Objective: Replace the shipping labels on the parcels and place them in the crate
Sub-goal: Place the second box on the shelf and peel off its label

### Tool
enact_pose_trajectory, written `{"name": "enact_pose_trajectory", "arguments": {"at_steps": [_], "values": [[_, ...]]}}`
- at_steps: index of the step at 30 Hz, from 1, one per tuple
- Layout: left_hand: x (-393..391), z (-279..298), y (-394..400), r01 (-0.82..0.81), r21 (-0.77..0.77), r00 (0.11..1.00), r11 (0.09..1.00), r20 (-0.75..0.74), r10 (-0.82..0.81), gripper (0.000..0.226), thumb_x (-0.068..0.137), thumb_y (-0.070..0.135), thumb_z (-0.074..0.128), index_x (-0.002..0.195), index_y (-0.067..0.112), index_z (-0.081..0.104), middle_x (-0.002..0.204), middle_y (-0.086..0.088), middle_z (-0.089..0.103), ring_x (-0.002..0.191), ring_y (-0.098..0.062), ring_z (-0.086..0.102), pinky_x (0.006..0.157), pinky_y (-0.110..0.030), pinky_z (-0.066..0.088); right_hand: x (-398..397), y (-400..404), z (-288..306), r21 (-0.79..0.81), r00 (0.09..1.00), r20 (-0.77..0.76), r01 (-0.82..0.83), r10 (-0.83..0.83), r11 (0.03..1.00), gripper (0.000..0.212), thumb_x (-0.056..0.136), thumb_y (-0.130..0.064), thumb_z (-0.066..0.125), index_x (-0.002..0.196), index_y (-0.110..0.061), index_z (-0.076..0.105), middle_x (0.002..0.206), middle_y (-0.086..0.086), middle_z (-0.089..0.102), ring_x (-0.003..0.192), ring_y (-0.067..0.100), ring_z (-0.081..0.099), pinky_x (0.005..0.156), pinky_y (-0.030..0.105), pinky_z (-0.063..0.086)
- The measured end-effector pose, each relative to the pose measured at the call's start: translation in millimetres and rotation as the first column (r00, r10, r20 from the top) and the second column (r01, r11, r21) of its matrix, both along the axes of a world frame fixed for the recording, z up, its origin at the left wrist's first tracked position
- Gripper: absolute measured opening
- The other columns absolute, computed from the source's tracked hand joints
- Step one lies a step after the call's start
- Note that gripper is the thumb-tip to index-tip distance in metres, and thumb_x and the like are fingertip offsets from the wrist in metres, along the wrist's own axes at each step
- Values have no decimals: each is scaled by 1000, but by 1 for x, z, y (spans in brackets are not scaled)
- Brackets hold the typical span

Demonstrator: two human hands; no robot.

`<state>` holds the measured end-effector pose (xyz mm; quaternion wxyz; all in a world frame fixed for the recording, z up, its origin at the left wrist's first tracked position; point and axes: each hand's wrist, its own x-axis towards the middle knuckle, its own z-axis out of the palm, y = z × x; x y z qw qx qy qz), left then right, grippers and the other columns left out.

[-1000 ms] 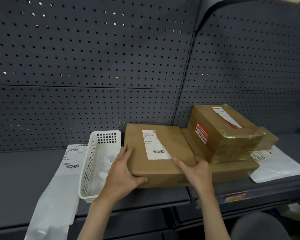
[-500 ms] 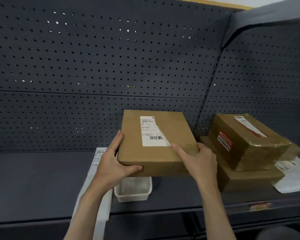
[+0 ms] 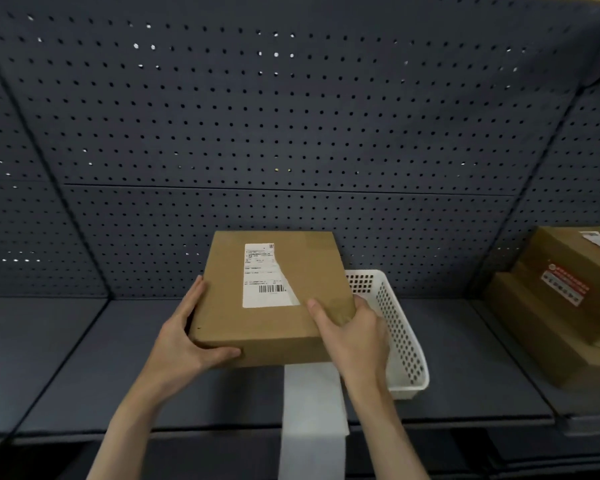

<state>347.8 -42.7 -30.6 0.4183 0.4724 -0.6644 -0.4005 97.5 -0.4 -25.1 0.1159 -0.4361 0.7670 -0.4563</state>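
Left hand (image 3: 184,341) gripping the near left corner of a flat brown cardboard parcel (image 3: 274,306): fingers along its left side, thumb curled across its front face. Parcel held up off the dark grey shelf (image 3: 101,358), tilted with its far edge raised toward the dark grey perforated back panel (image 3: 257,116), over the middle of the shelf. White shipping label (image 3: 262,277) with a barcode stuck on the parcel's top face, long side running away from the near edge, lower right corner cut off at a slant. Long white paper strip (image 3: 312,410) lying under the parcel, running over the shelf's front edge and hanging down past it. Right hand (image 3: 354,337) gripping the parcel's near right corner, thumb laid on the top face just beside the label's corner, fingers wrapped round the right side. White perforated plastic crate (image 3: 395,327) standing on the shelf just right of the parcel and partly behind it and the right hand. Well apart, at the shelf's right end, a stack of brown cardboard boxes (image 3: 548,323); the topmost bearing a red sticker (image 3: 565,285) on its side and a white label on top, partly cut off by the frame edge.
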Motion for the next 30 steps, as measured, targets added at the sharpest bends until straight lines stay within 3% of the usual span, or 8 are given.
{"name": "enact_pose_trajectory", "arguments": {"at_steps": [3, 9, 13, 17, 21, 24, 27, 30], "values": [[37, -15, -11, -10, 26, 1000, 1000, 4, 10, 122, 53, 9, 98, 147, 50, 32, 158, 21, 32, 142, -5, 36, 117, -30, 30, 39, -8, -11, 1, 1000, -13, 8, -8, 1000, 68, 72, -79, 63, 112, -24, 66, 93, -12, 71, 84, 13, 69, 77, 37, 60], [84, -48, -21, -4, 72, 1000, 997, 21, 2, 123, 49, 13, 99, 144, 49, 30, 159, 28, 24, 144, -3, 32, 115, -25, 27, 88, -15, -38, 33, 999, -30, 19, -18, 999, 66, 71, -81, 62, 106, -25, 67, 91, -12, 72, 82, 13, 70, 72, 37, 60], [105, -59, -24, -4, 104, 999, 995, 35, 0, 127, 39, 33, 94, 148, 45, 29, 158, 33, 21, 142, 4, 30, 114, -22, 25, 112, -19, -51, 80, 1000, -22, 19, -18, 997, 65, 72, -81, 62, 106, -26, 65, 91, -14, 71, 83, 13, 69, 75, 37, 59], [119, -69, -28, -7, 119, 998, 993, 55, 0, 127, 51, 9, 98, 152, 40, 28, 160, 28, 20, 145, -2, 28, 114, -25, 26, 126, -19, -63, 95, 1000, 9, 2, -2, 995, 65, 72, -80, 62, 108, -27, 64, 91, -16, 70, 84, 10, 68, 76, 37, 59], [126, -76, -31, 6, 141, 998, 990, 68, -16, 128, 46, 21, 94, 155, 35, 28, 160, 28, 18, 145, 1, 26, 115, -25, 26, 132, -20, -71, 110, 999, 43, -3, -2, 994, 67, 71, -80, 63, 110, -25, 65, 92, -15, 71, 86, 11, 68, 78, 37, 59], [129, -81, -30, 9, 149, 998, 989, 66, -19, 128, 51, 13, 97, 156, 33, 27, 161, 28, 17, 144, 3, 24, 114, -22, 24, 135, -22, -76, 127, 1000, 31, 3, -7, 992, 74, 69, -81, 62, 114, -23, 64, 93, -13, 71, 88, 14, 68, 78, 38, 58], [129, -83, -31, 16, 146, 998, 989, 65, -26, 124, 58, 5, 95, 155, 35, 26, 160, 29, 15, 141, 13, 23, 114, -22, 23, 134, -24, -78, 135, 1000, 19, 3, -6, 991, 76, 70, -80, 63, 120, -23, 61, 98, -13, 70, 91, 15, 67, 80, 37, 57], [132, -87, -31, 39, 139, 995, 990, 80, -51, 120, 59, 9, 96, 154, 38, 28, 161, 29, 12, 134, 27, 16, 115, -23, 21, 134, -24, -80, 155, 1000, 13, -9, 7, 988, 76, 71, -80, 64, 122, -24, 59, 101, -14, 69, 93, 14, 66, 82, 39, 57]]}}
